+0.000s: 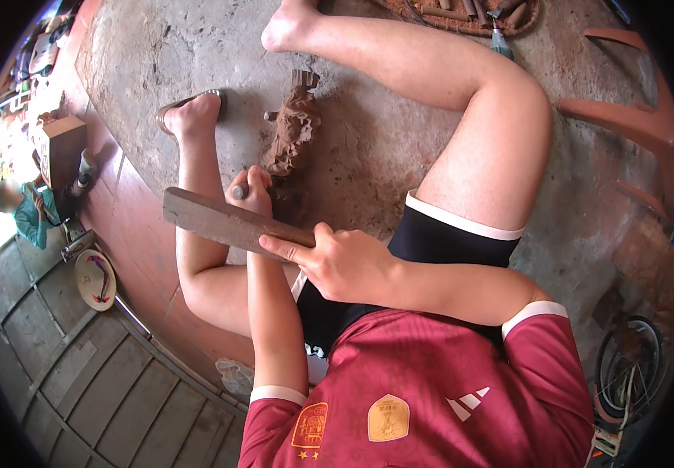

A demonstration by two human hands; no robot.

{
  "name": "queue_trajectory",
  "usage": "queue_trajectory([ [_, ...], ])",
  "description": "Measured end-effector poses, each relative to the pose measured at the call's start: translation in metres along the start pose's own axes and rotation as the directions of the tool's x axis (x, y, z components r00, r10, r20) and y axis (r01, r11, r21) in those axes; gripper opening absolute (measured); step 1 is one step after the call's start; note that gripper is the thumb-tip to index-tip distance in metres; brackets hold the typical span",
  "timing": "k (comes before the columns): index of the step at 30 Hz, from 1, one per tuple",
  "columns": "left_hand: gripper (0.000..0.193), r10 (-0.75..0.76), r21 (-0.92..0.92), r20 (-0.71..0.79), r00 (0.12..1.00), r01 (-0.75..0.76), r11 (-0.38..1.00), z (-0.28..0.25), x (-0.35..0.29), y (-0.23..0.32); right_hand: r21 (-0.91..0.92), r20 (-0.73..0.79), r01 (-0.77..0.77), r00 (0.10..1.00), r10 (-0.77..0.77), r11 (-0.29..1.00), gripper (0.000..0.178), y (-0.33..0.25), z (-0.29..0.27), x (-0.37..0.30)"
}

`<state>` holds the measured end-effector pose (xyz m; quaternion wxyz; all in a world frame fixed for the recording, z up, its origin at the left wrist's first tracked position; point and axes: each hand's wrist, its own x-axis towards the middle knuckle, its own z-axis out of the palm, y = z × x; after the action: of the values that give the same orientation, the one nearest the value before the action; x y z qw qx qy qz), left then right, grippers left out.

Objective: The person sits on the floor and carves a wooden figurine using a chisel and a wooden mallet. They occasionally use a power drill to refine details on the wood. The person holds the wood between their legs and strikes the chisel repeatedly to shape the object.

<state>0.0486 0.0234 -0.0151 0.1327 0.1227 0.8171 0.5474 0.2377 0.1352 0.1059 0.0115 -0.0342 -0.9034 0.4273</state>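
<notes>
A partly carved brown wood piece [296,131] lies on the concrete floor between my legs, its surface rough and knobbly. Just on the near side of it, my left hand [253,195] is closed round a chisel [239,190]; the round butt of its handle shows, while the blade is hidden. My right hand [337,261] grips the narrow end of a flat wooden mallet [220,221], with the thumb side of the hand along it. The mallet's broad end points left, crossing above my left forearm close to the chisel's butt.
A round basket of wooden-handled tools [473,14] sits at the far side beside a green-tipped bottle [500,43]. On the right stand a reddish plastic chair [626,125] and a bicycle wheel [628,363]. A conical hat [97,279], a cardboard box [62,152] and another person [34,214] are at the left.
</notes>
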Motion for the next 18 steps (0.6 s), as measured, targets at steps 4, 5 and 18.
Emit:
queue_trajectory([
  [4,0.029,-0.058,-0.121,-0.029,0.998,0.054,0.991,0.001,-0.001,0.005,0.015,-0.011,0.021,1.0,-0.021,1.0,0.064,0.002,0.002,0.0],
  [5,0.029,-0.069,-0.146,-0.036,0.997,0.063,0.987,0.002,-0.001,0.006,0.015,-0.013,0.019,1.0,-0.019,1.0,0.064,0.004,0.004,0.0],
  [18,0.025,-0.045,-0.007,-0.14,0.989,0.045,0.999,0.009,-0.003,0.008,0.025,-0.019,0.005,1.0,-0.004,1.0,0.065,0.011,0.001,0.005],
])
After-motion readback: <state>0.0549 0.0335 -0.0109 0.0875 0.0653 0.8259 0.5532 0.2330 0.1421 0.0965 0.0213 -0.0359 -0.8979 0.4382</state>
